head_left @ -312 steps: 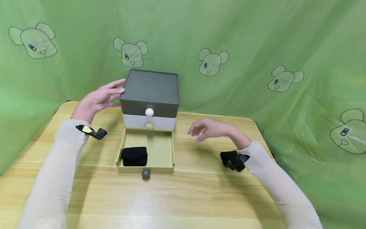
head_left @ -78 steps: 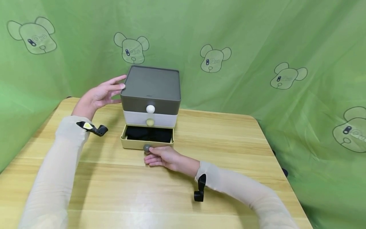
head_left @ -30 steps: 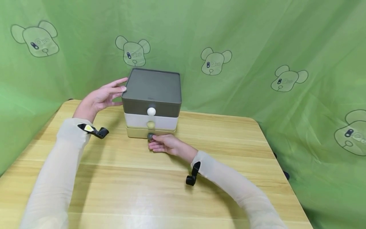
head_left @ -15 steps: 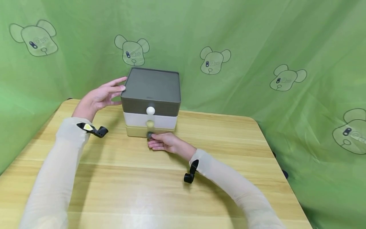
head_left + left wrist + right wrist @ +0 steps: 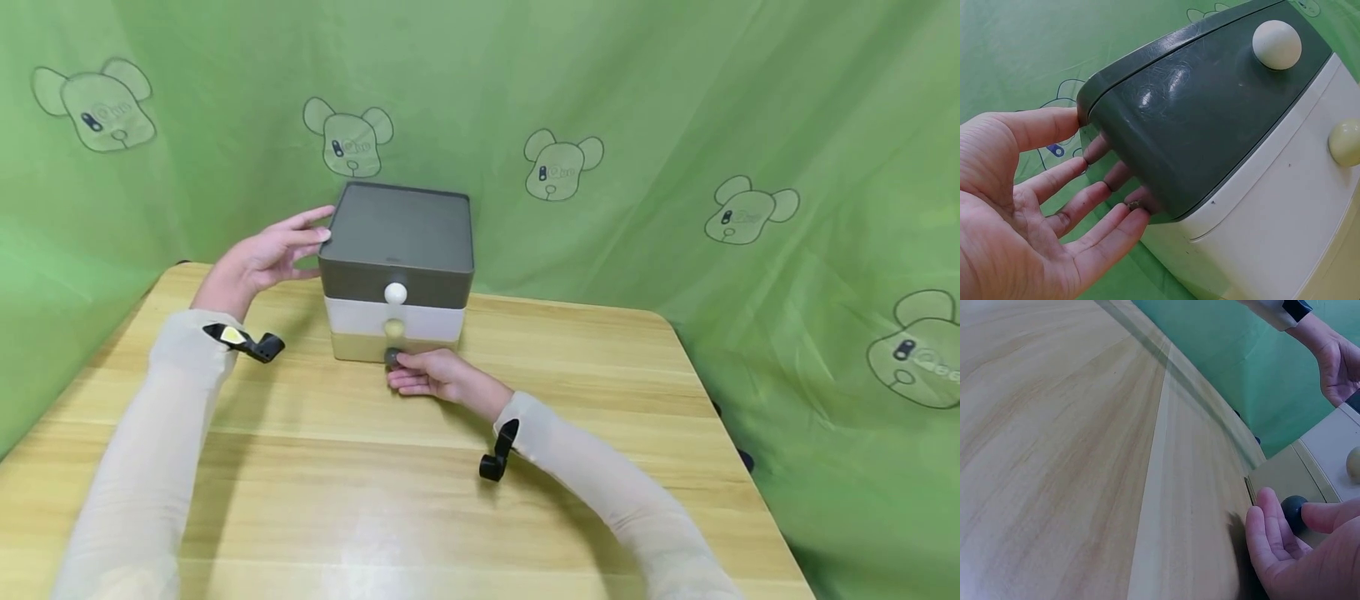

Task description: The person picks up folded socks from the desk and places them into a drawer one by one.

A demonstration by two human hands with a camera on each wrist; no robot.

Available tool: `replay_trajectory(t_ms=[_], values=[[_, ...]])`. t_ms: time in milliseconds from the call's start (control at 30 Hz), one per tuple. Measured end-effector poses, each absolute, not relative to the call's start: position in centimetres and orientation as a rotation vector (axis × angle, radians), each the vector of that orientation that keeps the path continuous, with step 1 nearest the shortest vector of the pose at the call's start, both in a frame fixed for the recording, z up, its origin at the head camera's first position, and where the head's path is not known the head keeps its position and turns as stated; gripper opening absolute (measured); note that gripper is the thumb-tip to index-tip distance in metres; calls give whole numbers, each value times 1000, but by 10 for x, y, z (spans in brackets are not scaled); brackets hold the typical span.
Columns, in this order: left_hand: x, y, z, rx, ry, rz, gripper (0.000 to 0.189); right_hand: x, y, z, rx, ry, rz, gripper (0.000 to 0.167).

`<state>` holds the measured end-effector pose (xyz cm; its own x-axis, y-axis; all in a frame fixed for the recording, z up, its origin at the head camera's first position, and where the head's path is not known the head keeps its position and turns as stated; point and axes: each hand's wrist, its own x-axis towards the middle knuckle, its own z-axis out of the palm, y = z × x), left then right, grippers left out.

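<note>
A three-tier drawer box point(image 5: 405, 225) stands toward the back of the table, with a dark grey top tier, a white middle and a beige bottom drawer point(image 5: 356, 347). All of its drawers are pushed in, so the insides are hidden. My left hand point(image 5: 264, 257) rests spread fingertips on the box's left side; in the left wrist view its thumb lies by the top edge. My right hand point(image 5: 442, 377) is at the bottom drawer, thumb and fingers pinching its dark grey round knob point(image 5: 1294, 514). Above sit a white knob point(image 5: 395, 293) and a pale yellow knob point(image 5: 393, 327).
The wooden table point(image 5: 360, 483) extends in front of the box and to its right. A green curtain point(image 5: 622, 100) with printed bear heads hangs close behind the box and along the right side. Black camera mounts point(image 5: 495, 457) jut from both wrists.
The bottom drawer, pulled out earlier with folded black cloth inside, has been pushed in by my right hand on its knob. Over the last second almost nothing moved; my left hand stayed on the box.
</note>
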<state>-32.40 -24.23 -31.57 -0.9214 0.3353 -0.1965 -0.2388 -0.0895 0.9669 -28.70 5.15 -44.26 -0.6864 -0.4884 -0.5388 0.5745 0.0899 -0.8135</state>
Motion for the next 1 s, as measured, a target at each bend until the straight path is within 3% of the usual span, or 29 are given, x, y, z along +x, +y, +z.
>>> replay_trajectory(t_ms=[733,900,1000], values=[[-316,-235,-315,65,1841,2091,72,-288,57,-435,24,1657,-1600,40],[-300,-224,-316,-143,1961,2263,66,-288,61,-423,-61,1775,-1518,39],[-286,-210,-320,-387,2088,2535,47,-287,66,-412,-161,1882,-1487,38]])
